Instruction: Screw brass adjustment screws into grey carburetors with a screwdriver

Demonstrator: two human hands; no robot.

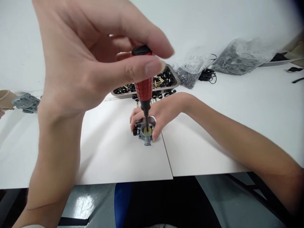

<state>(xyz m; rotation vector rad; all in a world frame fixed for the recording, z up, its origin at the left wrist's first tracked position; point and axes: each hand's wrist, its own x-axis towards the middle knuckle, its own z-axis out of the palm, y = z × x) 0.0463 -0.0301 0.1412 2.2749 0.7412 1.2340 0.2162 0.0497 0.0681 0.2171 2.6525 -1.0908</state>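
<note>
My left hand [95, 53] is close to the camera, thumb and fingers closed round the top of a red screwdriver [144, 90] with a black cap. The screwdriver points down, its tip on a brass-coloured disc [147, 130] in the round bore of a small grey metal part [147, 139]. A black knob sticks out of this part on its left side. From the right, my right hand [163, 115] grips the metal part on the white table [114, 158], fingers at its far left and thumb on its right.
Behind my hands a metal tray [177, 80] holds many small black and brass parts, with several lying before it. Plastic bags [239, 57] and a black cable [207, 76] are at the back right. Another grey metal part [27, 103] and a paper cup [6, 98] stand left.
</note>
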